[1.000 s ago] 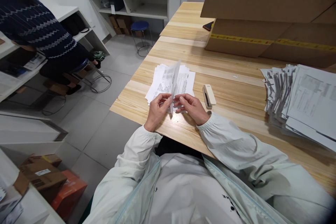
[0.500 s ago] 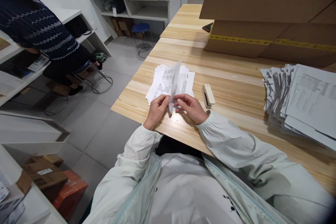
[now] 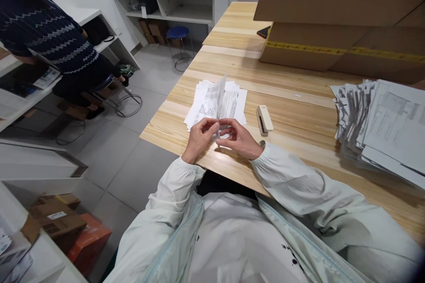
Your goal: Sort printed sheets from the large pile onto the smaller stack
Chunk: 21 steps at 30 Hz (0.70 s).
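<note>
A few printed sheets of paper (image 3: 217, 97) stand nearly upright on edge above a loose pile of printed papers (image 3: 234, 101) near the table's edge. My left hand (image 3: 202, 135) is closed on the sheets' near left side, thumb pressed against them. My right hand (image 3: 241, 139) pinches the same sheets from the right, at their near edge, with thumb and fingers curved round. Just right of my right hand lies a cream stapler (image 3: 264, 120), touched by neither hand. Exactly how many sheets are held cannot be made out.
A thick, uneven stack of papers (image 3: 395, 128) lies on the right of the wooden table (image 3: 299, 119). Behind it stand large cardboard boxes (image 3: 308, 48) with yellow tape. A phone (image 3: 264, 32) lies beside them. On the left, a person (image 3: 56, 35) sits on a stool at a shelf.
My right hand's thumb has come down to the sheets' near bottom edge, and its fingers curve closer to my left hand. The sheets stay upright in nearly the same place.
</note>
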Each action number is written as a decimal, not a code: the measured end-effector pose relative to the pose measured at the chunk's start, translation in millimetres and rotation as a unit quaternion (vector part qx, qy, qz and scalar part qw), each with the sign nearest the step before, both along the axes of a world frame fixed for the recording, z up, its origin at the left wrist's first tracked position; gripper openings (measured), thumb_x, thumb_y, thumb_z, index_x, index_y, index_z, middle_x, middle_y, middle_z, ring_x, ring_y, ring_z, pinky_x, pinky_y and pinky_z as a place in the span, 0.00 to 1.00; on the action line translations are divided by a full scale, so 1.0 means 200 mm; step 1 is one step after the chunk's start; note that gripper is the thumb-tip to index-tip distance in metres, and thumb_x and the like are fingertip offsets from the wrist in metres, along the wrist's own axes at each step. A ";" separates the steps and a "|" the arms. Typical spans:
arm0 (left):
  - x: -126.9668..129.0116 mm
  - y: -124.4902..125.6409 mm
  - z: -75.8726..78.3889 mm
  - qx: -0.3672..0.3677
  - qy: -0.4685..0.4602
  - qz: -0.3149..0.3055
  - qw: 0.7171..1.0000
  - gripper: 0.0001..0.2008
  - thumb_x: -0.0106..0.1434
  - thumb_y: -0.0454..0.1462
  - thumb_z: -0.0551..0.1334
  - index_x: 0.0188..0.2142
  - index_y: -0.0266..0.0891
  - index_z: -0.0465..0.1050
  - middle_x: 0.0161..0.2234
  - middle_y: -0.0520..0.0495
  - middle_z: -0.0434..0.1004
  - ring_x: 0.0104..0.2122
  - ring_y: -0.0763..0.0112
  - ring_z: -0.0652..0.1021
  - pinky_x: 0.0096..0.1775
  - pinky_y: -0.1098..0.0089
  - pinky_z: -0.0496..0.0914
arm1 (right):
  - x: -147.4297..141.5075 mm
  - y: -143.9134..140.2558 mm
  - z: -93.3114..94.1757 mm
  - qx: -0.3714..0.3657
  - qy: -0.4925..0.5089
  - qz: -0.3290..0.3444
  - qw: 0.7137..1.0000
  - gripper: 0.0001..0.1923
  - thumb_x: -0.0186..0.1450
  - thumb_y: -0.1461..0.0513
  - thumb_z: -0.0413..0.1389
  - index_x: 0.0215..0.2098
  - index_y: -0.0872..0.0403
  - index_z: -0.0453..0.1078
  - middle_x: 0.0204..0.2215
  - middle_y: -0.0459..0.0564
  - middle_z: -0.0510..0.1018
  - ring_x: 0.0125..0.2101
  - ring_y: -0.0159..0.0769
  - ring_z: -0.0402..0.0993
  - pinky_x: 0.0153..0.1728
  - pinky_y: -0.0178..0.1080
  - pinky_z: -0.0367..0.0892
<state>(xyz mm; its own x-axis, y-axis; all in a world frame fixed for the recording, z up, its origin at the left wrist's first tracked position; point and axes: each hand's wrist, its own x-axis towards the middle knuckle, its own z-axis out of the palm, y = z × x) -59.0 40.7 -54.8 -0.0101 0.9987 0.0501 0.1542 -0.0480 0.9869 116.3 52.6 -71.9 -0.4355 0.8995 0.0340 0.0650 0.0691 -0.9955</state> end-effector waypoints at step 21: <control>-0.02 -0.01 -0.02 0.014 -0.003 0.046 0.999 0.07 0.61 0.39 0.63 0.31 0.38 0.71 0.29 0.52 0.72 0.30 0.76 0.73 0.35 0.74 0.70 | -0.02 0.02 0.01 -0.066 0.070 -0.069 0.993 0.21 0.60 0.58 0.61 0.50 0.49 0.65 0.45 0.50 0.79 0.44 0.40 0.77 0.48 0.45 0.74</control>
